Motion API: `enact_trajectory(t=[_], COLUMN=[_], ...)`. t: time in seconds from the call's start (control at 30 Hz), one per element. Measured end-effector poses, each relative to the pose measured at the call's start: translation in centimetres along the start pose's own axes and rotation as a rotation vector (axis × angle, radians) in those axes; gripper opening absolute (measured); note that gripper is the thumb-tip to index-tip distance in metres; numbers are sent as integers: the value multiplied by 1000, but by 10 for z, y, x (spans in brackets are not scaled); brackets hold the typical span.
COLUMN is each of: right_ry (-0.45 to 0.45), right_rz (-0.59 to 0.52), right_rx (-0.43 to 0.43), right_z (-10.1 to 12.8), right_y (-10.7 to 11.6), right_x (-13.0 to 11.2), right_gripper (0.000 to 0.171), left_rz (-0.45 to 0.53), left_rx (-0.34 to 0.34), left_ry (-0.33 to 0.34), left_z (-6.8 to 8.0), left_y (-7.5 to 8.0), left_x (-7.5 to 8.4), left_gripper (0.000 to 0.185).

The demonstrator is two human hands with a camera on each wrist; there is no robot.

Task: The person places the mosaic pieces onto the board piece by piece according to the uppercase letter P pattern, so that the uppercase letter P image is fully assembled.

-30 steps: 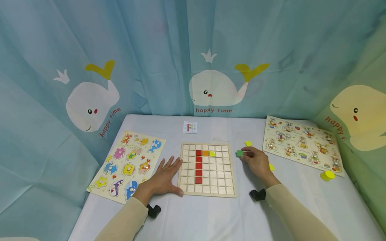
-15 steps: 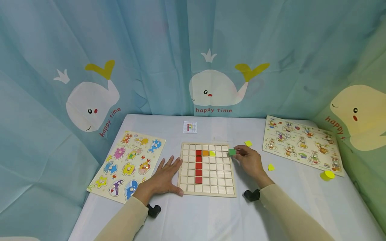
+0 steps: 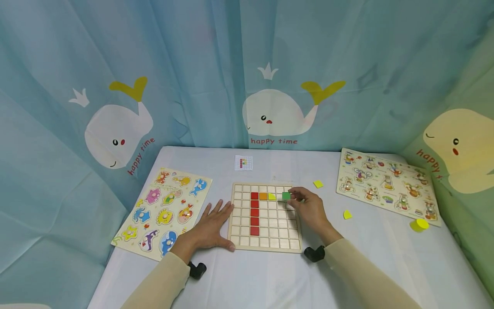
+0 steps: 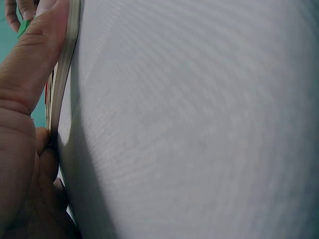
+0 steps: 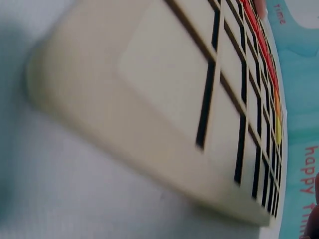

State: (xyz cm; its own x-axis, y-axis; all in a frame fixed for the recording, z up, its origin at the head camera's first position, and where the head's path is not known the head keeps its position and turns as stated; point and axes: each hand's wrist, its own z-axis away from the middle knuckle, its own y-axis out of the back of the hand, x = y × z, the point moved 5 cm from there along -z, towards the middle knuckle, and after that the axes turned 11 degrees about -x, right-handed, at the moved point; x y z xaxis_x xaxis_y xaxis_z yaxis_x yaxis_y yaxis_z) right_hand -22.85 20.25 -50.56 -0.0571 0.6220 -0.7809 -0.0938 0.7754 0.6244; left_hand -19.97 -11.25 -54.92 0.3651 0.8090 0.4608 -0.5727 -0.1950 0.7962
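A wooden grid board (image 3: 243,245) lies on the white table, with a column of red square tiles (image 3: 254,213) in it. Right of the top red tile sit an orange tile (image 3: 263,196) and a yellow tile (image 3: 272,196) with one rounded corner. My right hand (image 3: 308,206) pinches a green square tile (image 3: 286,196) over the upper right of the board. Spread out at the board's left edge, my left hand (image 3: 208,229) touches it with fingertips and thumb. In the left wrist view the left thumb (image 4: 35,55) lies along the board's side.
A small pattern card (image 3: 243,163) lies behind the board. Two loose yellow tiles, a square-looking one (image 3: 318,184) and a rounded one (image 3: 347,214), lie to the right. Puzzle boards flank the scene: sea animals (image 3: 164,210) left, cartoon figures (image 3: 386,184) right. A yellow cylinder (image 3: 419,225) stands at far right.
My right hand has carried the green tile leftward, from beside the board to over its upper right cells. The left hand has stayed in place.
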Motion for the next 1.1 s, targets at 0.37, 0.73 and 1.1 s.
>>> enact_trajectory(t=[0.37,0.73,1.1], right_ry=[37,14,14], right_rz=[-58,-54,48], right_rx=[-114,-199,-224], right_z=[5,8,9], right_y=[-21,-47,-57], right_x=[-18,-21,-26], right_gripper=[26,24,23], left_rz=[11,16,9], left_rx=[-1,10,18], left_ry=[-8,-22,-35], left_z=[1,2,3], left_y=[0,1,3], left_x=[1,2,4], left_gripper=[135,134,133])
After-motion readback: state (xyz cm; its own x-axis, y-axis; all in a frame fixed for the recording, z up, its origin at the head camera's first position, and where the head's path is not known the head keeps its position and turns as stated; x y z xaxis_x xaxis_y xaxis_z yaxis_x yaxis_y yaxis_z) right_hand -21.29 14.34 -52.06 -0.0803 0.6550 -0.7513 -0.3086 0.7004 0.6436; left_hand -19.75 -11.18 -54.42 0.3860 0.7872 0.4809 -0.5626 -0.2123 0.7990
